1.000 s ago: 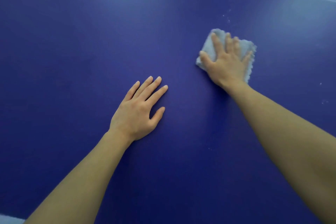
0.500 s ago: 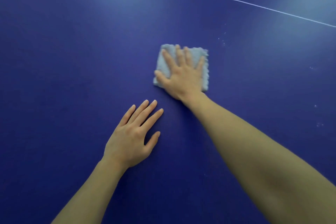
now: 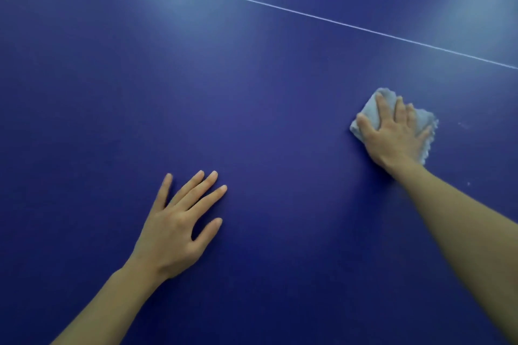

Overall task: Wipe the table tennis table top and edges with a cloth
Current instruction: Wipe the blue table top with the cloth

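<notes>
Now | cloth (image 3: 371, 112): pale blue, folded, fluffy-edged; under flat right hand (image 3: 395, 138)

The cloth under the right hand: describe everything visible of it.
The cloth is a small, pale grey-blue piece that looks soft and fluffy, like microfibre, with a ragged, frayed fringe along its right edge. It seems folded into a rough square and lies flat on the dark blue table top, below the thin white line. The right hand presses on it with straight, spread fingers and covers its middle, so only the corners and edges show. The left hand rests apart from it.
</notes>
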